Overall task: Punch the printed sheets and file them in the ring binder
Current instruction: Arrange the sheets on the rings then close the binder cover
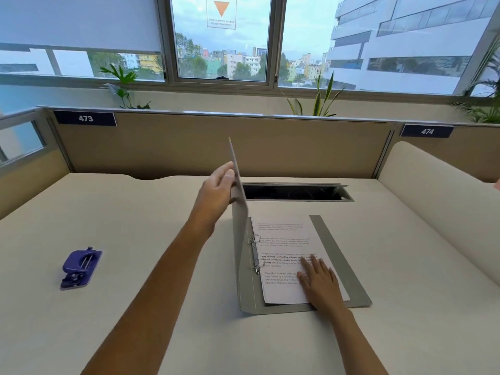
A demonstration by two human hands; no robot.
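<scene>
Binder (pixel 343 266) lies open mid-desk with the printed sheets (pixel 284 239) on its rings. Its front cover (pixel 239 201) stands near upright along the left edge, pinched by the left hand (pixel 219 190). The right hand (pixel 319 282) presses flat, fingers spread, where the cover would likely fall.

Cream desk (pixel 162 307), grey ring binder (pixel 349 272) at centre, purple hole punch (pixel 80 267) left

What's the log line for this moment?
left hand: holding binder cover upright | right hand: flat on sheets | sheets: on rings | punch: idle
</scene>
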